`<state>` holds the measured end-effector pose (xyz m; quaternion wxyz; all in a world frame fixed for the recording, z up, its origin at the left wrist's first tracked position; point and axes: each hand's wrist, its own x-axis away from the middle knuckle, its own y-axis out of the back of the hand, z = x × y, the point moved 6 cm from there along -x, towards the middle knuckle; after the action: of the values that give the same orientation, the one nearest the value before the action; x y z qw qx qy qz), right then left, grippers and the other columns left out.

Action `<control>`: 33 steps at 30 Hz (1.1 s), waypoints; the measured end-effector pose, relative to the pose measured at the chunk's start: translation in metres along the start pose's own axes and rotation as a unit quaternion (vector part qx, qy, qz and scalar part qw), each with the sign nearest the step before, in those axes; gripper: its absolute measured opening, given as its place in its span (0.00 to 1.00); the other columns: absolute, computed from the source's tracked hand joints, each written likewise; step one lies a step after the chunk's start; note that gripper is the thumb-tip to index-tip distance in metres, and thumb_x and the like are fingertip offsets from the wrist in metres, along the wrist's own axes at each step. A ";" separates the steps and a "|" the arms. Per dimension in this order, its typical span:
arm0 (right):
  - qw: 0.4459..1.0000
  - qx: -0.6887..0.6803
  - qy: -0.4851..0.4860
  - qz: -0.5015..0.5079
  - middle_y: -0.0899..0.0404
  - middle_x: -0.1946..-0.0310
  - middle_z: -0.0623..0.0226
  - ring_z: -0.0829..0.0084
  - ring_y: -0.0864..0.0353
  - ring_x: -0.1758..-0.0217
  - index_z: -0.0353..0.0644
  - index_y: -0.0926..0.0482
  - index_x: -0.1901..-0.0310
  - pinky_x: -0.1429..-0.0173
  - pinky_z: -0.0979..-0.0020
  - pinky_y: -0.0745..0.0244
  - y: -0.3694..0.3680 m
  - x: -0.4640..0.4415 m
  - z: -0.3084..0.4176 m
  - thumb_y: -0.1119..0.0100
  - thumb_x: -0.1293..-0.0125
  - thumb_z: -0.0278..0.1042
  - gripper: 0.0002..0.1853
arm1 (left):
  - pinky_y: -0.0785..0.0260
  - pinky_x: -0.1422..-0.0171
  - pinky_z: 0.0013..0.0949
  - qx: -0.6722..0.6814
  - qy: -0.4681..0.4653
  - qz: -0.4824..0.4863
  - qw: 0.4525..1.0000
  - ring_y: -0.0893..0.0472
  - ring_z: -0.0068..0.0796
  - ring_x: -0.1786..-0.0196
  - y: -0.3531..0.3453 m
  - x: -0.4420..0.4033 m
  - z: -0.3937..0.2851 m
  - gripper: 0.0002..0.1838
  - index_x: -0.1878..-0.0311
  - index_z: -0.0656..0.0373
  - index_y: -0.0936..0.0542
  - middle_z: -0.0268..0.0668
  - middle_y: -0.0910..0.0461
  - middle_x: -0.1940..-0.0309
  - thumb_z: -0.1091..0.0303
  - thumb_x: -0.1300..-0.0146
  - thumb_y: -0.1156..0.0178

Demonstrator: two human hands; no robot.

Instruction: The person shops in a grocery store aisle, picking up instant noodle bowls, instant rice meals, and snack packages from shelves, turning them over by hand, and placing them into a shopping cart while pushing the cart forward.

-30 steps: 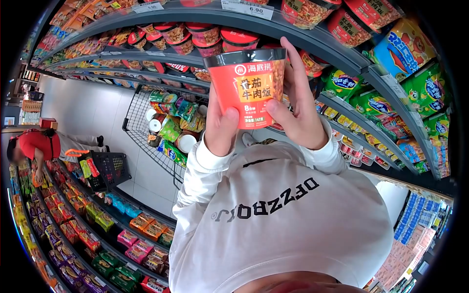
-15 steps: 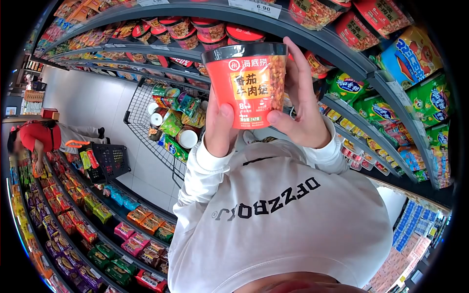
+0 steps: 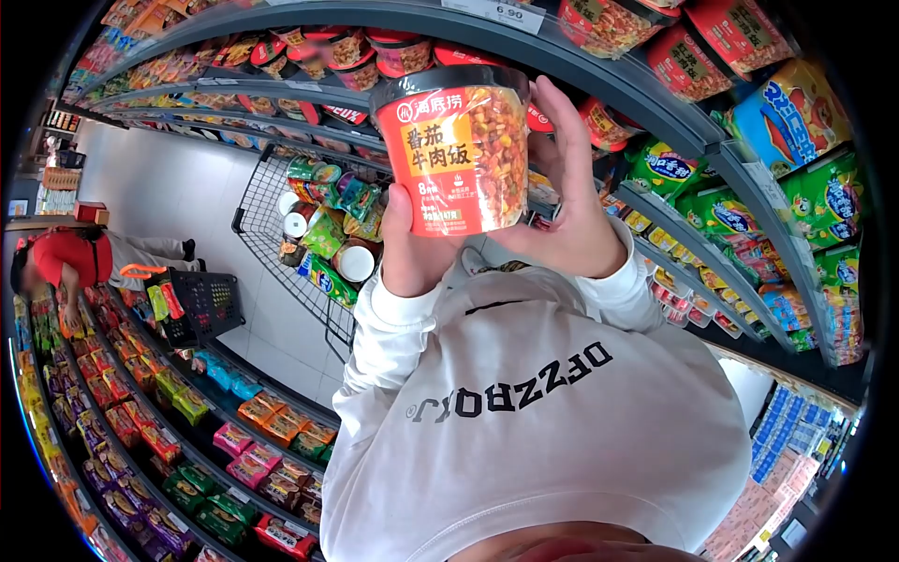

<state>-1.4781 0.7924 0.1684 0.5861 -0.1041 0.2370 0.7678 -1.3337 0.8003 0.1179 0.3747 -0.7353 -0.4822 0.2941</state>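
Note:
Upright in front of my chest is a red instant rice tub [image 3: 449, 155] with a dark lid and a picture of the food on its side. My left hand [image 3: 417, 245] grips its lower left, thumb on the front and the other fingers hidden behind. Around the tub's right side curves my right hand [image 3: 579, 211], its thumb by the base and its fingers up near the lid. Similar red tubs [image 3: 403, 54] line the shelf behind.
A wire shopping cart [image 3: 267, 220] with packaged food stands at left. Farther left, a person in red [image 3: 75, 258] bends over shelves of packets beside a black basket [image 3: 201, 304]. Shelf edges [image 3: 618, 89] curve close above and right, with green snack bags [image 3: 735, 206].
The tub has turned so more of its food picture faces me, and has shifted slightly left and up. My right thumb has slid from its front to the base.

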 end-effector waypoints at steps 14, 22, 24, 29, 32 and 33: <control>0.994 0.058 -0.031 0.086 0.50 0.24 0.55 0.60 0.38 0.25 0.41 0.56 0.22 0.26 0.58 0.36 -0.019 -0.012 -0.023 0.17 0.57 0.30 0.65 | 0.35 0.27 0.45 -0.076 -0.022 -0.053 0.995 0.29 0.39 0.30 0.036 0.017 -0.003 0.40 0.23 0.61 0.47 0.44 0.34 0.29 0.44 0.26 0.51; 0.938 -0.146 -0.285 0.132 0.30 0.40 0.56 0.69 0.22 0.42 0.35 0.52 0.24 0.45 0.71 0.22 -0.080 -0.005 -0.126 0.22 0.48 0.30 0.56 | 0.24 0.39 0.41 -0.065 -0.020 -0.226 0.972 0.19 0.42 0.44 0.150 0.112 0.041 0.30 0.29 0.64 0.35 0.48 0.23 0.39 0.50 0.22 0.56; 0.949 -0.195 -0.216 0.119 0.31 0.38 0.51 0.63 0.23 0.38 0.31 0.51 0.26 0.44 0.66 0.21 -0.115 -0.002 -0.177 0.21 0.47 0.37 0.56 | 0.25 0.39 0.43 -0.090 -0.032 -0.297 0.950 0.18 0.45 0.45 0.168 0.149 0.047 0.28 0.33 0.64 0.31 0.49 0.23 0.39 0.50 0.23 0.54; 0.936 0.265 -0.033 0.228 0.36 0.41 0.49 0.44 0.21 0.48 0.44 0.48 0.26 0.45 0.53 0.22 -0.187 -0.019 -0.220 0.20 0.53 0.45 0.57 | 0.27 0.43 0.44 -0.631 -0.024 -0.457 0.626 0.19 0.45 0.55 0.182 0.231 0.043 0.20 0.42 0.59 0.22 0.43 0.19 0.52 0.60 0.33 0.40; 0.893 0.271 -0.006 0.358 0.39 0.37 0.51 0.41 0.20 0.49 0.52 0.48 0.25 0.46 0.51 0.21 -0.240 -0.016 -0.255 0.21 0.52 0.39 0.55 | 0.32 0.38 0.49 -0.738 0.120 -0.420 0.514 0.22 0.47 0.51 0.191 0.263 0.073 0.23 0.43 0.55 0.22 0.42 0.21 0.53 0.58 0.41 0.35; 0.877 0.273 -0.005 0.396 0.39 0.37 0.51 0.41 0.20 0.49 0.53 0.49 0.25 0.46 0.51 0.21 -0.258 -0.014 -0.266 0.22 0.52 0.39 0.55 | 0.32 0.38 0.49 -0.737 0.120 -0.427 0.510 0.22 0.47 0.51 0.193 0.270 0.082 0.23 0.43 0.55 0.22 0.42 0.21 0.53 0.58 0.41 0.35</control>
<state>-1.2608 0.7026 -0.1184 0.2396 0.1658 0.4557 0.8411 -1.2068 1.0245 -0.1071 -0.1678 -0.4807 -0.7314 -0.4537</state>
